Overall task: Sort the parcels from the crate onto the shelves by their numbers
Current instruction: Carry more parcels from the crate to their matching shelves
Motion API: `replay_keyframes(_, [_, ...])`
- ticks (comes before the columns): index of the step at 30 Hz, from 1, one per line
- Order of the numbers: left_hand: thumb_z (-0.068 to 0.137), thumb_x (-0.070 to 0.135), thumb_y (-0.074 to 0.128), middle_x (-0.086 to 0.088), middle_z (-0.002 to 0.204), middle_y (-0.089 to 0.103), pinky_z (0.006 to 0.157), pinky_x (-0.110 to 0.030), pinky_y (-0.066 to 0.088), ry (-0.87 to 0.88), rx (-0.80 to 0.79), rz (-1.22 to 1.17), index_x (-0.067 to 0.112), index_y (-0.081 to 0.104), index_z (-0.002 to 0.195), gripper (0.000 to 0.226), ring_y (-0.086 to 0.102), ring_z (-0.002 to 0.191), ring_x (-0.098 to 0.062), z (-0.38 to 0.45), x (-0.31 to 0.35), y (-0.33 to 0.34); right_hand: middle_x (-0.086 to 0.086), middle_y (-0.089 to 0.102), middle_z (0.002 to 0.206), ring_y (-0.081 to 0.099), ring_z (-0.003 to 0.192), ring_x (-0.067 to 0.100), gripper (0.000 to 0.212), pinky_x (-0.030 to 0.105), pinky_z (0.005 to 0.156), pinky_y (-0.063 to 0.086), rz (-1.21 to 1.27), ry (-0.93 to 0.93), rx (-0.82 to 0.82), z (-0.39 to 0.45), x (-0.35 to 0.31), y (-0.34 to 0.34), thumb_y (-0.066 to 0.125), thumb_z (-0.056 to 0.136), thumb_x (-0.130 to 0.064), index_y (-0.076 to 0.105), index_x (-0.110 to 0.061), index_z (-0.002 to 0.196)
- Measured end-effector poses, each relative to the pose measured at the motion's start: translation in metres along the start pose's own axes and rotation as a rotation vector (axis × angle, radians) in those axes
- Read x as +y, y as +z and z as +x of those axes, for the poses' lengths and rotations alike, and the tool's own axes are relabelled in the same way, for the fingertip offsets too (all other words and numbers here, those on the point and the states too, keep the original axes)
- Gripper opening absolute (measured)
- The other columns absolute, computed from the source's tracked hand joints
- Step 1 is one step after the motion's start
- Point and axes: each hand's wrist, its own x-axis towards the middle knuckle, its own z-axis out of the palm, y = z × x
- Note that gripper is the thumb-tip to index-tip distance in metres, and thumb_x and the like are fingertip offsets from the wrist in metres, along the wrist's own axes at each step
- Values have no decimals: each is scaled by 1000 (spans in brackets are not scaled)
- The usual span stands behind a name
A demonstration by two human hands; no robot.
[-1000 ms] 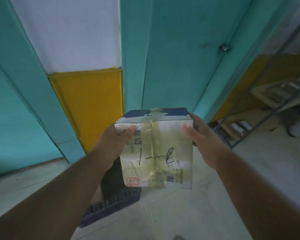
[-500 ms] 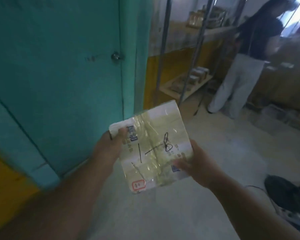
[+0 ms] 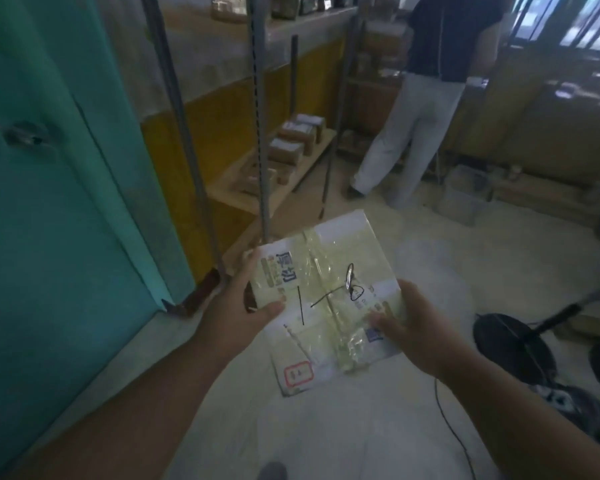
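I hold a white taped parcel (image 3: 329, 292) in front of me with both hands. Black pen marks "1-8" run across its top face, and a red stamp sits at its near corner. My left hand (image 3: 238, 303) grips its left edge with the thumb on top. My right hand (image 3: 413, 327) grips its right edge. Beyond the parcel stands a metal shelf rack (image 3: 260, 109) whose low wooden shelf (image 3: 316, 147) carries several brown taped parcels (image 3: 293, 140). The crate is out of view.
A teal door (image 3: 49, 188) fills the left side. A person in a dark top and light trousers (image 3: 416, 126) stands at shelves ahead on the right. A black fan base (image 3: 510, 337) and a cable (image 3: 454, 427) lie on the pale floor at right.
My view has swung right, away from the crate and teal wall, toward the shelf rack. The parcel stays in both hands and the rack now looks nearer.
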Motion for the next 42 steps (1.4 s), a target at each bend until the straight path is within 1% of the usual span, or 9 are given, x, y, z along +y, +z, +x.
replay_keyframes(2, [87, 23, 75, 24, 120, 59, 70, -5, 50, 6, -114, -15, 55, 31, 145, 78, 57, 99, 14, 49, 19, 26, -18, 60, 95, 66, 77, 3, 70, 21, 63, 54, -22, 20, 34, 28, 16, -28, 69, 91, -41, 27, -42, 147])
replay_keyframes(5, [90, 19, 71, 28, 110, 58, 62, -5, 48, 3, -193, -42, 52, 39, 140, 68, 57, 85, 20, 122, 40, 69, -16, 61, 95, 70, 77, 6, 79, 25, 65, 58, -92, 33, 34, 72, 46, -64, 63, 93, -47, 8, -56, 149])
replay_keyframes(9, [89, 21, 73, 25, 114, 60, 66, -10, 51, 21, -210, -48, 59, 41, 134, 68, 63, 84, 15, 216, 52, 132, -19, 57, 105, 60, 80, -7, 72, 10, 64, 45, -157, 46, 47, 149, 93, -104, 56, 95, -52, 12, -56, 151])
replay_keyframes(14, [88, 12, 73, 13, 123, 61, 73, -12, 53, -19, -152, -92, 58, 42, 127, 68, 65, 94, 5, 321, 61, 198, -15, 61, 107, 55, 76, -3, 70, 3, 60, 40, -187, 7, -16, 277, 142, -156, 59, 95, -50, 18, -56, 151])
replay_keyframes(20, [90, 18, 72, 26, 118, 60, 85, -24, 55, -147, 0, -92, 66, 40, 125, 68, 64, 94, 8, 426, 72, 217, -5, 67, 124, 65, 107, 19, 69, 23, 81, 41, -205, -96, -172, 439, 146, -196, 61, 94, -48, 23, -55, 151])
replay_keyframes(30, [90, 25, 72, 19, 128, 59, 96, -38, 52, -321, 105, -160, 71, 38, 127, 67, 61, 110, -5, 642, -12, 243, -7, 64, 124, 54, 86, 5, 63, 9, 67, 37, -329, -156, -366, 707, 172, -148, 53, 99, -48, 22, -48, 154])
replay_keyframes(37, [87, 11, 74, 14, 127, 59, 80, -14, 53, -463, 231, -227, 45, 45, 140, 70, 65, 96, 3, 767, -114, 304, -1, 69, 127, 55, 80, 8, 63, 21, 76, 38, -391, -146, -531, 874, 243, -74, 53, 99, -46, 21, -51, 153])
replay_keyframes(39, [83, 6, 77, 9, 125, 59, 72, -8, 50, -520, 240, -231, 38, 43, 145, 78, 62, 89, 12, 798, -153, 313, -3, 62, 138, 64, 92, 12, 63, 20, 81, 40, -387, -170, -592, 923, 270, -38, 52, 99, -48, 21, -51, 154])
replay_keyframes(42, [78, 9, 82, 3, 132, 55, 70, -9, 51, -607, 285, -206, 49, 40, 142, 85, 60, 97, 4, 841, -215, 318, -1, 56, 145, 64, 117, 24, 63, 22, 87, 40, -374, -223, -648, 990, 305, 24, 52, 99, -48, 22, -50, 154])
